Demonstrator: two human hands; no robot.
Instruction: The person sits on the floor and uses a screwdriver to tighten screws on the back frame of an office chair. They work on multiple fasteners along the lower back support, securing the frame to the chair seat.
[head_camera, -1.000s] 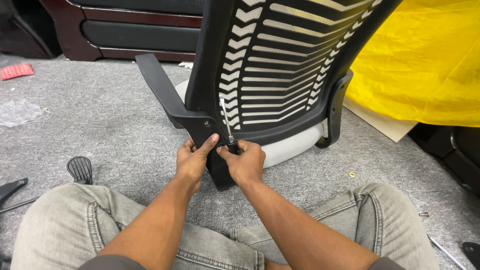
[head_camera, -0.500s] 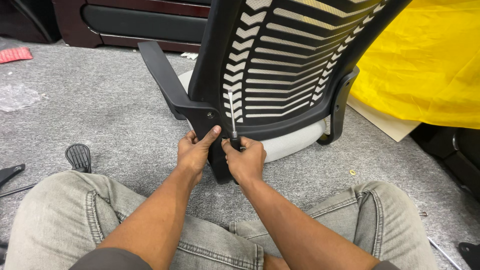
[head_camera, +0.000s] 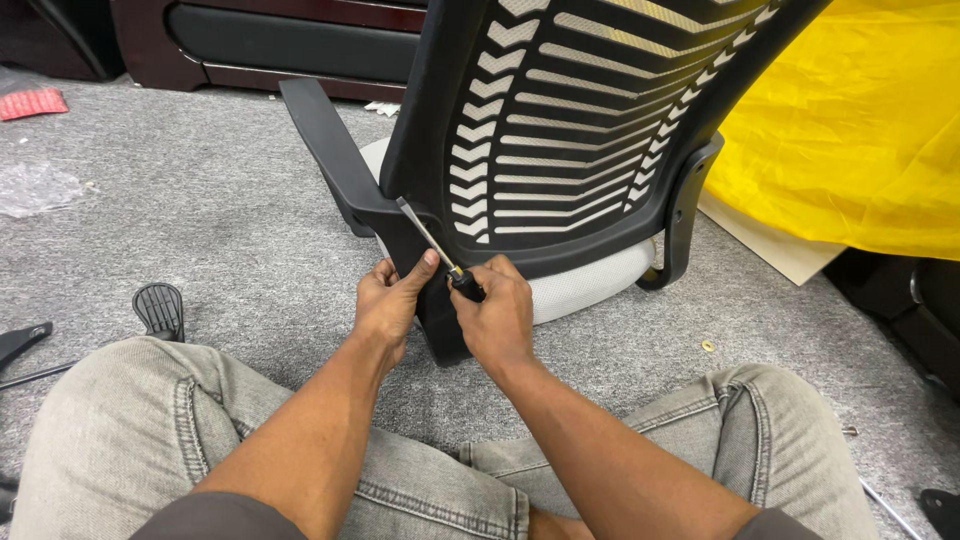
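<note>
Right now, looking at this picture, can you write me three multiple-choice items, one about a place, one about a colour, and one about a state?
1. Where does the screwdriver tip point?
A. at the chair's lower back frame
B. at the carpet
C. at the yellow sheet

2. What colour is the sheet at the right?
A. red
B. yellow
C. blue

3. What does the right hand do?
A. lies open on the knee
B. grips the screwdriver handle
C. holds a castor wheel

Answers: 1 A, the shaft runs up to the chair frame. 2 B, it is plainly yellow. 3 B, its fingers close round the handle while the left hand steadies the frame.

Grey carpet (head_camera: 200, 220), dark wooden furniture (head_camera: 260, 45)
</note>
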